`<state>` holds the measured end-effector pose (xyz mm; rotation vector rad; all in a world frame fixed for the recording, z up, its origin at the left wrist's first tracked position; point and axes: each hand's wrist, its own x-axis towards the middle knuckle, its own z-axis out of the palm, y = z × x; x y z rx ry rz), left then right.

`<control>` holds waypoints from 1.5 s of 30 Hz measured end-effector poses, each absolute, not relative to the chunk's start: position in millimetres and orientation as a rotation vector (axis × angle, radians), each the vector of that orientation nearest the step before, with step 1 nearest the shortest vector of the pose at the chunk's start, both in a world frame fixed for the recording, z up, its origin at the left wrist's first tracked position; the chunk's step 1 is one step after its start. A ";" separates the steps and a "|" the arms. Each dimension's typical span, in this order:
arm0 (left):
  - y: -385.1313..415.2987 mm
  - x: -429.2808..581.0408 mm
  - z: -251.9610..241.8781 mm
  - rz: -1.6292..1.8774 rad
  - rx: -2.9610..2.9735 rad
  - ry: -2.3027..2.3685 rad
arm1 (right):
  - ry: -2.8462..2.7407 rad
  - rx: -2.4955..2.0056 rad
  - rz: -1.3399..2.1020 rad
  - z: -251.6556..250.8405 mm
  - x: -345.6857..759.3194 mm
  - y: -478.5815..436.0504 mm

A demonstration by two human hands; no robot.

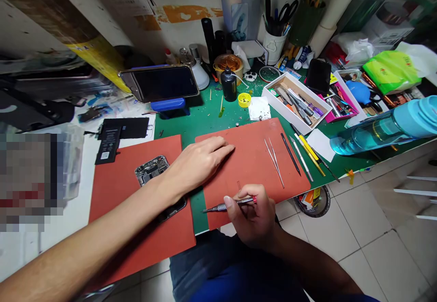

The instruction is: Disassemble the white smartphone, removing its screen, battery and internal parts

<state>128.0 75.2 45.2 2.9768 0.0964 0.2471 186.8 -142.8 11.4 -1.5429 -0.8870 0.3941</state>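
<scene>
My left hand (201, 163) lies palm down across the gap between two red mats, its outstretched fingers resting on the right mat (246, 143). Its thumb is mostly hidden. Under my left forearm, partly covered, an opened phone (150, 169) with bare inner parts lies on the left mat (116, 183). My right hand (254, 215) grips a small silver precision screwdriver (221, 207) with a red end, its tip pointing left over the mat's near edge. Tweezers (274, 161) and a thin black stick tool (290, 154) lie further right on the same mat.
A phone battery (109, 146) lies at the left mat's corner. A phone stands on a blue holder (170, 105). Behind are a black dropper bottle (228, 85), a yellow cap (244, 100) and a white tool box (317, 122). A blue water bottle (362, 136) lies at the right edge.
</scene>
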 end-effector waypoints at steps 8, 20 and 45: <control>78.2 81.3 74.5 0.324 2.973 0.218 | -0.874 -1.521 0.415 5.8 187.7 -147.3; 22.4 -73.6 39.1 0.577 2.649 0.623 | -1.058 -1.491 0.335 24.3 192.7 -144.9; 11.0 -73.6 18.8 0.749 2.730 0.616 | -1.826 -1.537 0.115 74.7 164.7 -94.5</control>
